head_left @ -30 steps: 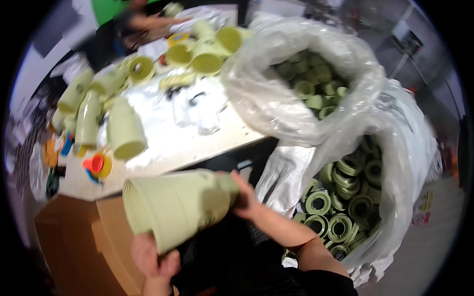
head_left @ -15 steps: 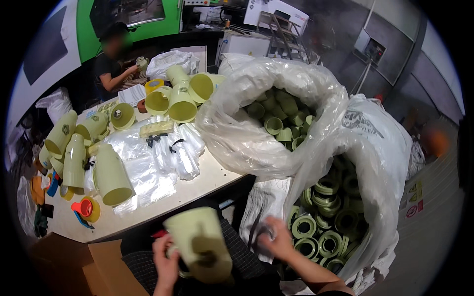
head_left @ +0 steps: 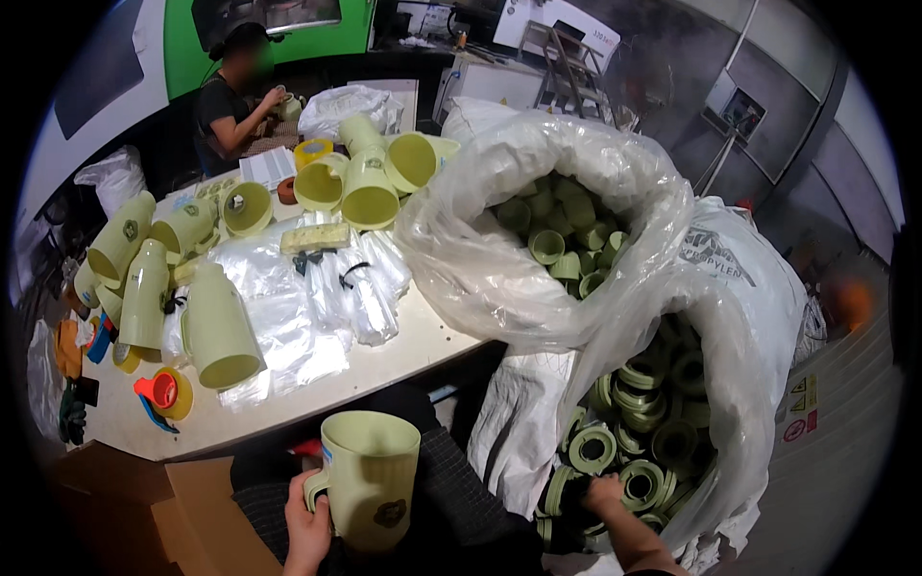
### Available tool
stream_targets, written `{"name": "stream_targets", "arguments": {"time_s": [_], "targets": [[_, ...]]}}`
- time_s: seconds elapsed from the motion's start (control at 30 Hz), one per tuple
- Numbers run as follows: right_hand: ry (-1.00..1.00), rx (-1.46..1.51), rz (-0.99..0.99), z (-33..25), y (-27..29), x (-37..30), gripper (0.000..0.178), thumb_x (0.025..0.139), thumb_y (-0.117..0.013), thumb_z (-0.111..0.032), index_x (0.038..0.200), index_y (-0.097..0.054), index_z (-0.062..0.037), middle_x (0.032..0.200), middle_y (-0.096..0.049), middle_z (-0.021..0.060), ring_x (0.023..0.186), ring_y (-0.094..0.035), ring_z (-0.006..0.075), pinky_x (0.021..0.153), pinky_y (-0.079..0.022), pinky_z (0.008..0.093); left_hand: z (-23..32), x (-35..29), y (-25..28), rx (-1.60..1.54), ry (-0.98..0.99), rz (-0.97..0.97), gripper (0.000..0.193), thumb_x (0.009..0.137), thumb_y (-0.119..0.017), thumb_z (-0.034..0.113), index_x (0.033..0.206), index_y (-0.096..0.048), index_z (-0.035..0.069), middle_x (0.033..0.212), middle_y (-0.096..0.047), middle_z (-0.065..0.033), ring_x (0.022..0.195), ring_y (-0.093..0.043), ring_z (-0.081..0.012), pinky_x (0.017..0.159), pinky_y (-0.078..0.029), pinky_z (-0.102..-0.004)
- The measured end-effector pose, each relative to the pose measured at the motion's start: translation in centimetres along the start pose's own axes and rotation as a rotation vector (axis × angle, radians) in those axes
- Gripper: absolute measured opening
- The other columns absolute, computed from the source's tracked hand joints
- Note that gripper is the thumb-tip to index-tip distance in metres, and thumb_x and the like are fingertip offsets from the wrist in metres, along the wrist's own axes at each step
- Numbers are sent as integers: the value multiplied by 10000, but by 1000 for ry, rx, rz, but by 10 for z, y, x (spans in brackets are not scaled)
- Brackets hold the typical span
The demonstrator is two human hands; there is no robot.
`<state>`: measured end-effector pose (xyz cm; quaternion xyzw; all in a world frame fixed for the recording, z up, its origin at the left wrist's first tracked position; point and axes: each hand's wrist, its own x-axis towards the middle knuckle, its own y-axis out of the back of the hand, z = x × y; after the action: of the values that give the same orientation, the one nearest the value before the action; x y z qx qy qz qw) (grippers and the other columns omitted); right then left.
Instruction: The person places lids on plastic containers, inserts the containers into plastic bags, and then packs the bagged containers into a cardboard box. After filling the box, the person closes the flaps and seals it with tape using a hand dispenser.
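Observation:
My left hand [head_left: 309, 523] is closed round the handle of a pale green plastic jug body [head_left: 376, 480]. The wide open end faces up, and a dark emblem shows low on its side. It is held over my lap, before the table. To the right, my right hand [head_left: 605, 492] is down among the green plastic rings [head_left: 642, 485] in the nearer lined sack. Its fingers are hidden and dim, so whether they grip a ring cannot be made out. Several similar jug bodies [head_left: 221, 331] stand or lie on the table.
Clear plastic bags [head_left: 279, 326] lie on the white table [head_left: 317, 408]. A second lined sack [head_left: 451, 259] holds green cups. An open cardboard box [head_left: 202, 499] sits at lower left. A red-orange ring-shaped piece [head_left: 165, 391] is near the table edge. Across the table, a co-worker [head_left: 230, 110] handles a green jug.
The jug in my left hand has gone from tilted to upright, open end up. My right hand has moved down and right into the sack of rings.

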<state>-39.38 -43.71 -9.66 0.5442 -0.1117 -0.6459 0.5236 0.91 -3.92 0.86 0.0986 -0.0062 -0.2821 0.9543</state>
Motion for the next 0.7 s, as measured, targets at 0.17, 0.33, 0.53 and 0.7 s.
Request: {"name": "stream_targets", "arguments": {"time_s": [0.17,0.33,0.53,0.7], "targets": [[382,478,7,32,54,-3,644,719,-809,-447,1098,-644,47,1107,-666,291,1054,-638,441,911,-506,467,-9,-14,-4,228,12,-22,394,924,-597,71,1315,-546,86,1185,-672,-154,1094,-668,-309,939,-507,-378],[780,984,340,-62,211,-90,393,877,-721,-270,1098,-624,40,957,-676,165,879,-644,263,813,-498,358,7,-2,-17,-8,-138,-245,365,1015,-531,165,1354,-532,32,1353,-608,-169,1199,-630,-305,987,-494,-379],[1776,682,616,-238,250,-155,589,877,-689,-405,1305,-610,-7,914,-551,118,832,-532,294,745,-444,389,3,-27,-2,-129,-72,-216,372,1010,-554,220,1317,-548,9,1423,-557,-193,1245,-602,-319,1021,-480,-382],[1888,595,555,-238,233,-152,610,915,-634,-473,1294,-633,5,842,-540,95,763,-525,277,693,-441,383,-7,-35,5,-232,-80,-160,472,1015,-566,360,1322,-549,1,1413,-564,-202,1239,-606,-290,1016,-480,-371]]}}
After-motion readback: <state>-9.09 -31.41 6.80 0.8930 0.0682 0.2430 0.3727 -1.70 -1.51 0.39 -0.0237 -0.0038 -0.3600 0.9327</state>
